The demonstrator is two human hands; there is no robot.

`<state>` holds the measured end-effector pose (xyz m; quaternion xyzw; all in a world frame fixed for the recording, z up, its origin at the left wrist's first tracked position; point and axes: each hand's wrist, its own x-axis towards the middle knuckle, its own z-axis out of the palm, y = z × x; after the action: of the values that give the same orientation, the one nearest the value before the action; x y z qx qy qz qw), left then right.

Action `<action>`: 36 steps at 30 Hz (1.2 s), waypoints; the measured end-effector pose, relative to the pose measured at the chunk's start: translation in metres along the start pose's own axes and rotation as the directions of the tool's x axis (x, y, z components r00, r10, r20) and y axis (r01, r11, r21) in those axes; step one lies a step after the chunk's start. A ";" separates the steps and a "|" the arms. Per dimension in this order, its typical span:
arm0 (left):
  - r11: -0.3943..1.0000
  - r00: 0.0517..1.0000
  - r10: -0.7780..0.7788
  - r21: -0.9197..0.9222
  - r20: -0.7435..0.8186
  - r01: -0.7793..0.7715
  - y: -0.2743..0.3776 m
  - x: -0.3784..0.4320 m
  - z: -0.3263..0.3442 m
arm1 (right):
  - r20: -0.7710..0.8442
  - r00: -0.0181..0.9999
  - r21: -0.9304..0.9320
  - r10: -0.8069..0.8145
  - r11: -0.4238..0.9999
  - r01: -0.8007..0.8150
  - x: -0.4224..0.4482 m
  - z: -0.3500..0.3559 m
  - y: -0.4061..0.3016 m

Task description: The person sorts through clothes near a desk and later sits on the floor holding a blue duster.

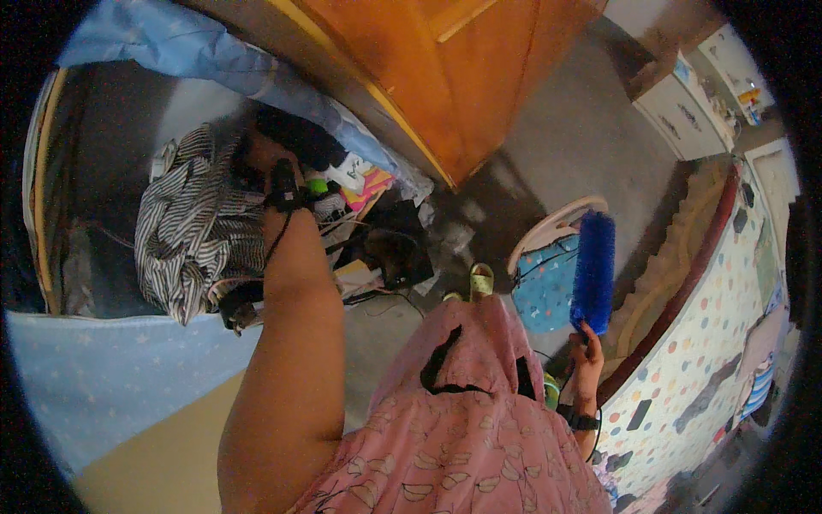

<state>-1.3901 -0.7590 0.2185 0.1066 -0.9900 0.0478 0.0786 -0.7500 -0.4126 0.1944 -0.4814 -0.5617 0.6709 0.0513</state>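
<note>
In my right hand (587, 350) is a long brush with dense blue bristles (594, 270), held by its near end and pointing away from me. A chair with a teal patterned seat (542, 283) stands partly behind it. My left arm reaches far forward, and my left hand (266, 151) is dim and blurred among piled items. Beside it lies a black-and-white striped cloth (186, 225). A dark cloth (308, 135) is just beyond the hand. Whether those fingers grip anything is hidden by shadow and the wrist strap.
An orange-brown wooden cabinet (437, 77) juts in ahead. To the right is a bed with a dotted sheet (681, 360) and a phone-like dark object (639, 415) on it. White drawers (681, 119) stand at the far right. Light blue fabric (115, 372) hangs at left.
</note>
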 end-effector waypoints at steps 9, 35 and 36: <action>0.991 0.983 0.003 -0.130 0.182 0.021 -0.026 -0.023 0.048 | -0.003 1.000 0.004 0.016 1.000 -0.016 0.000 0.017 -0.020; 0.919 0.909 -0.092 -0.316 0.406 0.235 0.017 -0.114 0.160 | -0.020 0.998 -0.032 -0.058 0.998 0.057 0.008 0.006 0.020; 0.919 0.907 -0.092 -0.317 0.411 0.237 0.020 -0.115 0.161 | -0.017 0.995 -0.064 -0.094 0.994 0.093 0.008 0.005 0.022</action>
<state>-1.3072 -0.7345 0.0393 0.1822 -0.9648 -0.1629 -0.0969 -0.7475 -0.4190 0.1711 -0.4626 -0.6040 0.6448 0.0733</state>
